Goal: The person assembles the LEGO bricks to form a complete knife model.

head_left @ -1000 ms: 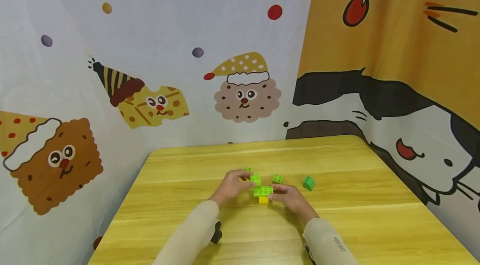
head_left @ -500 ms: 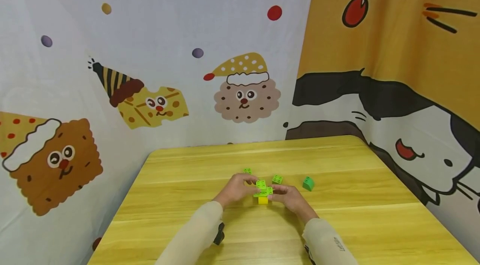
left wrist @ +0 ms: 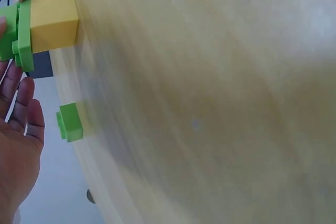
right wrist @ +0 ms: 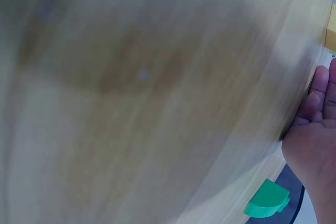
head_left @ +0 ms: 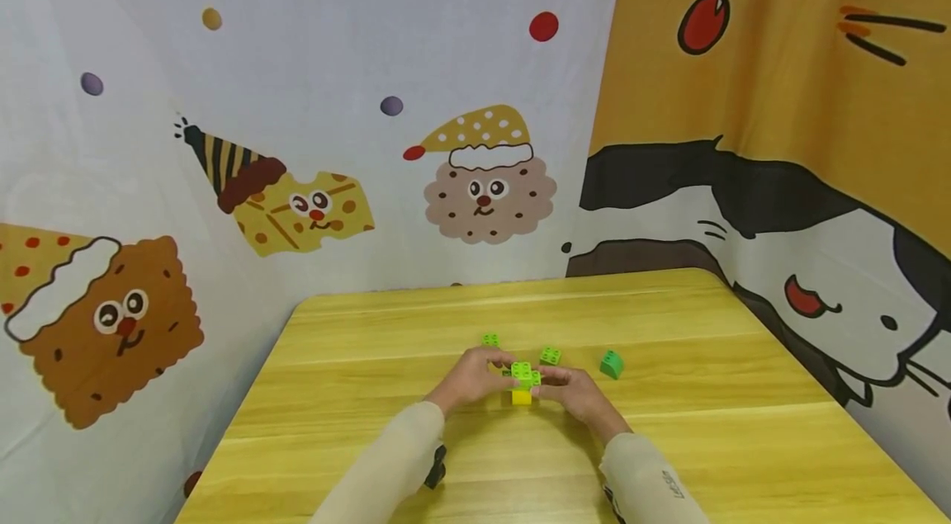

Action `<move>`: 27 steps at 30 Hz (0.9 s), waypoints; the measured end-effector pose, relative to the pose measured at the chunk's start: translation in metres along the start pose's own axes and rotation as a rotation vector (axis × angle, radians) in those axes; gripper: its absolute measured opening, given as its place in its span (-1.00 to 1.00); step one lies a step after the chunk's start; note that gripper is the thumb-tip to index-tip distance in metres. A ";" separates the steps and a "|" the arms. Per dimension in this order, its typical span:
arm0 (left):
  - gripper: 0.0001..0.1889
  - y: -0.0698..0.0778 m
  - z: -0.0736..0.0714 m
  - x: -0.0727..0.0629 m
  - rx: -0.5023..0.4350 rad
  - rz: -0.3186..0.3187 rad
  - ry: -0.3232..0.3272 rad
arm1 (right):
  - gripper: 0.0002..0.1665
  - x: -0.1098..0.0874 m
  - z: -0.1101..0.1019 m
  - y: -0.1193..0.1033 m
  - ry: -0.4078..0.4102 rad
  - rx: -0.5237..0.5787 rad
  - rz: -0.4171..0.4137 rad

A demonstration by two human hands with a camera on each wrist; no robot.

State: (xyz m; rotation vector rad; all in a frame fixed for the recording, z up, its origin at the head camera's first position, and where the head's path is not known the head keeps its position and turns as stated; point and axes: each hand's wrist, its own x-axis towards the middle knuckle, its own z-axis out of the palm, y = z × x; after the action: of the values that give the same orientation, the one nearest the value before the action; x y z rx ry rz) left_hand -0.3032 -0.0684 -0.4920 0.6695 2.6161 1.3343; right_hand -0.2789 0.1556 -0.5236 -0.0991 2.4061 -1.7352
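In the head view, my left hand [head_left: 473,378] pinches a lime-green toy brick [head_left: 522,373] over a longer lime-green brick [left wrist: 25,38]. That longer brick sits on a yellow block [head_left: 522,398], which stands upright on the table. From the other side, my right hand [head_left: 582,398] grips the longer brick's right end between thumb and fingers. The left wrist view shows the small brick against the longer one's studded side; whether it is fully pressed on I cannot tell. Only an edge of the yellow block shows in the right wrist view.
Behind the hands lie two loose lime-green bricks, a left brick [head_left: 490,339] and a middle brick [head_left: 550,356]. A darker green curved brick [head_left: 612,364] lies to the right. The wooden table [head_left: 357,342] meets a cartoon-print curtain [head_left: 334,95] at the back.
My left hand has moved right and slightly toward me, bringing the small lime-green brick from behind onto the top of the longer one. The right hand has stayed in place.
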 end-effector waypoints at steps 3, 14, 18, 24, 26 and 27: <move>-0.65 -0.001 0.001 -0.002 -0.020 -0.019 0.011 | -0.37 0.000 0.000 -0.001 -0.005 -0.006 0.001; -0.66 -0.003 0.005 -0.002 0.000 0.007 0.037 | -0.38 -0.002 0.000 -0.005 0.006 -0.005 -0.002; -0.70 -0.006 0.008 -0.001 -0.002 0.037 0.041 | -0.40 -0.003 0.000 -0.004 0.016 -0.012 -0.004; -0.72 -0.008 0.012 -0.001 -0.026 0.040 0.048 | -0.40 -0.001 0.000 -0.002 0.013 -0.008 -0.006; -0.71 -0.008 0.012 -0.001 -0.030 0.041 0.045 | -0.40 -0.001 0.000 0.000 0.010 0.002 -0.002; -0.71 -0.008 0.012 -0.002 -0.032 0.042 0.045 | -0.39 -0.001 0.000 0.000 0.010 0.007 0.000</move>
State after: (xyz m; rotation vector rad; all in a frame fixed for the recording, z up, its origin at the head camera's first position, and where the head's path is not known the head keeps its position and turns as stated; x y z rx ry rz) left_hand -0.3007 -0.0643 -0.5055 0.7020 2.6235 1.4164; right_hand -0.2780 0.1562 -0.5237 -0.0897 2.4068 -1.7487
